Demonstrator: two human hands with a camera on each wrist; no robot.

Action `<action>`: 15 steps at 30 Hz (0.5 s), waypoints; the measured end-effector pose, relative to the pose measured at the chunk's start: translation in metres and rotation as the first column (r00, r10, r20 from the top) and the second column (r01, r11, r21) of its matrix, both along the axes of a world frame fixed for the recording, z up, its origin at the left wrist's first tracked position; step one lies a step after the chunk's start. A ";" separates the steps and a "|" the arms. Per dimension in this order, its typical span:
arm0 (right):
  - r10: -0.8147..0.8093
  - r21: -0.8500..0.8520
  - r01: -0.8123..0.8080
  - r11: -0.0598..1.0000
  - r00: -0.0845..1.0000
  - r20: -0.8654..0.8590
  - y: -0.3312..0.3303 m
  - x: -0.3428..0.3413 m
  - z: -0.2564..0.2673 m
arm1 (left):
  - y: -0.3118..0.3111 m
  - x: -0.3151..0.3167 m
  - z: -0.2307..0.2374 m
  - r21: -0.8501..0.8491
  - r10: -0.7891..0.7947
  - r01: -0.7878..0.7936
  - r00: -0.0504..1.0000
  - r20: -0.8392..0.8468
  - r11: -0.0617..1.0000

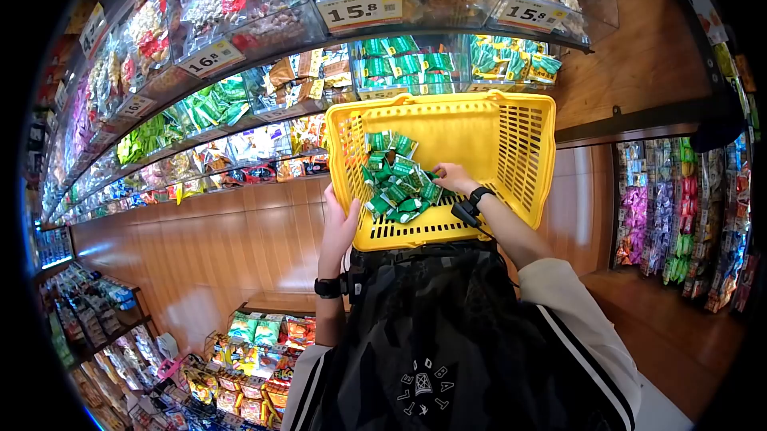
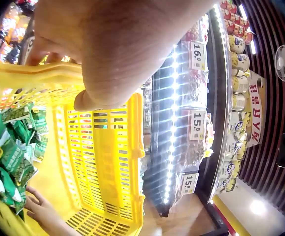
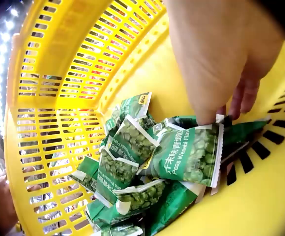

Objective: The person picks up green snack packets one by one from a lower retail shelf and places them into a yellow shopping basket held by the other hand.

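Loosely heaped, glossy green pillow-shaped plastic packets (image 1: 399, 183) lie at the left end of the rectangular yellow slotted plastic basket (image 1: 463, 131); their slick film could let the pile slide if the basket tips, and crimped corners might snag in its slots. The right hand (image 1: 455, 179) touches the packets, whether pinching one I cannot tell; the left hand (image 1: 341, 218) grips the smooth basket's side.

Packets (image 1: 399, 182) lay in the left half of the basket (image 1: 459, 134), right hand (image 1: 456, 178) inside, left hand (image 1: 342, 219) at its left rim, shelves (image 1: 431, 30) behind.
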State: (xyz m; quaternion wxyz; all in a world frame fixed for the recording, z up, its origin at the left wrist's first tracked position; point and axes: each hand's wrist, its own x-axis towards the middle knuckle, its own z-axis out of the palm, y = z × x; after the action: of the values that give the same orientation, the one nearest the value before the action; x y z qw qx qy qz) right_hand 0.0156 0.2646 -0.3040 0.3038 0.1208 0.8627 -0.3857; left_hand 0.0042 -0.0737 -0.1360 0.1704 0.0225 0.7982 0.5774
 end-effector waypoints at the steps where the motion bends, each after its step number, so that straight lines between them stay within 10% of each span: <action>1: 0.003 0.001 -0.003 1.000 1.000 -0.003 0.002 0.004 -0.013 | 0.000 -0.001 -0.001 0.001 0.003 -0.003 1.000 -0.003 1.000; 5: -0.179 0.010 0.182 0.983 0.975 -0.133 0.011 0.005 -0.012 | -0.001 -0.001 -0.002 -0.011 -0.008 0.008 1.000 -0.005 1.000; 8: -0.435 -0.491 0.460 0.740 0.884 0.173 0.022 -0.007 0.038 | 0.003 -0.003 0.001 -0.003 -0.003 0.003 1.000 0.015 1.000; 15: -0.075 -0.696 0.049 0.717 0.997 -0.007 0.051 -0.054 0.202 | 0.001 -0.010 -0.001 -0.028 -0.040 0.040 0.999 0.010 0.999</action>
State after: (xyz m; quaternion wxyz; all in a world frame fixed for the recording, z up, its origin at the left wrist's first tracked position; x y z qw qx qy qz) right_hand -0.0385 0.3159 -0.1017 0.2990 0.0204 0.6558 -0.6929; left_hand -0.0061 -0.0726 -0.1374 0.1858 0.0334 0.8049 0.5626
